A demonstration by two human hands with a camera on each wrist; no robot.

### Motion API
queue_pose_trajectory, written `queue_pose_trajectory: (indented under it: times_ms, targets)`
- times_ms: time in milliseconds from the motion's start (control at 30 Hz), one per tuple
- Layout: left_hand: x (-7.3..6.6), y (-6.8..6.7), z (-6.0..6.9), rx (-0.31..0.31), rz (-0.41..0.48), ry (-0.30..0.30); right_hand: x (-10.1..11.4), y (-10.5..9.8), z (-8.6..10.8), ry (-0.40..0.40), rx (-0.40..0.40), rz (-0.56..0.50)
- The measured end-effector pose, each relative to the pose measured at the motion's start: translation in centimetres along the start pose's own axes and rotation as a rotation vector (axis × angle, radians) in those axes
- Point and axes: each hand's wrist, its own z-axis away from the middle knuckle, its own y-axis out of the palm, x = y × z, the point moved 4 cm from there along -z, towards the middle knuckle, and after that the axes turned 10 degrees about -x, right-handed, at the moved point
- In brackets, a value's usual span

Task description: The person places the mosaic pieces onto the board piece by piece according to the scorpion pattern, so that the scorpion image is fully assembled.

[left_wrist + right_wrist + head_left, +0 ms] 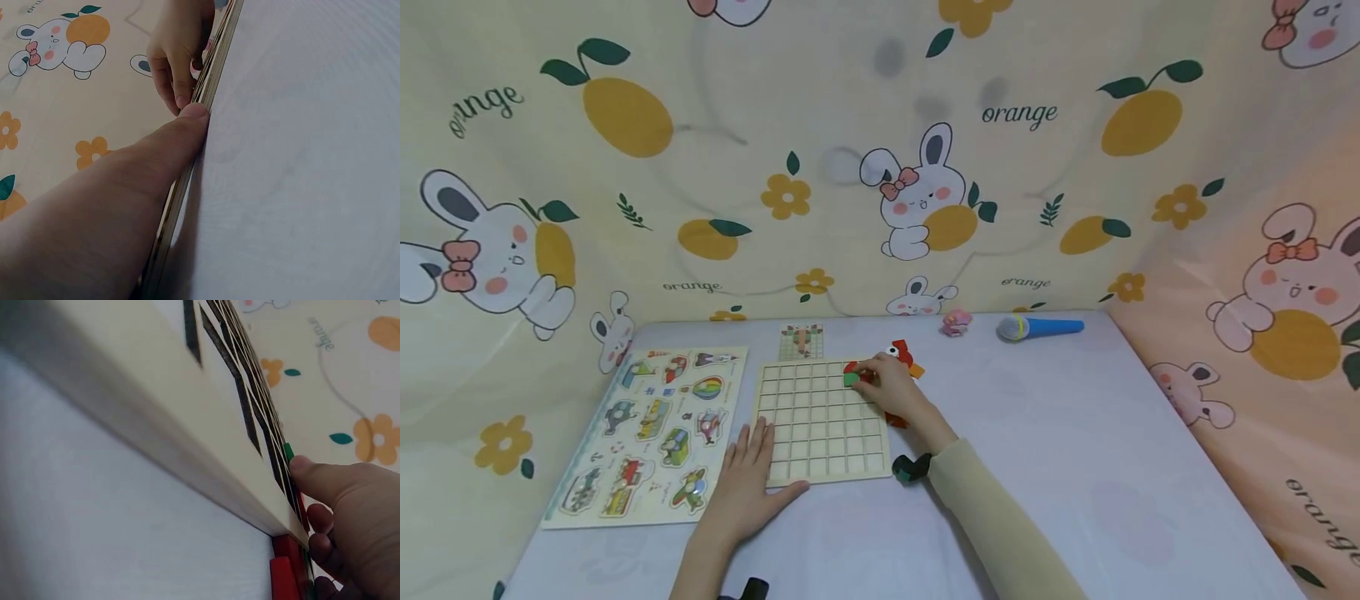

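My left hand lies with its fingers spread over the near left corner of the wooden grid board. Its thumb touches the board's front edge in the left wrist view. My right hand pinches a small red-and-green block at the board's far right part. Whether that is one block or two touching ones, I cannot tell. In the right wrist view the thumb presses by the green part. Red pieces, one with an eye, lie just past the board's right edge, partly hidden by the hand.
Left of the grid board lies a picture puzzle board with vehicle shapes. A small pattern card sits behind the grid. Farther back are a pink figurine and a blue toy microphone, before a printed cloth backdrop.
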Motion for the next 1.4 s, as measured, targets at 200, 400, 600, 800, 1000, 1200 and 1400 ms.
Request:
queue_pose_trajectory:
  times_ms: [200,400,600,800,1000,1200,1400]
  targets:
    - [0.1,-0.1,0.1,-0.015,-0.003,0.007,-0.3,0.4,0.0,-0.003,-0.011,0.017]
    - [0.0,0.0,0.0,-0.008,0.005,0.001,-0.6,0.4,0.2,0.022,-0.014,-0.011]
    - [0.0,0.2,0.0,-0.001,0.014,0.003,-0.6,0.2,0.3,0.028,-0.019,-0.054]
    - [0.2,0.2,0.1,-0.002,0.007,0.004,-0.3,0.3,0.2,-0.013,-0.033,-0.018]
    - [0.0,0.1,0.0,0.000,0.006,0.006,-0.1,-0.3,0.0,0.002,-0.026,-0.061]
    - [-0.2,0.0,0.1,0.009,0.012,0.001,-0.4,-2.1,-0.8,-0.019,-0.063,-0.079]
    - [-0.1,0.0,0.1,0.008,0.012,-0.001,-2.5,-4.3,-1.9,0.042,-0.101,-0.036]
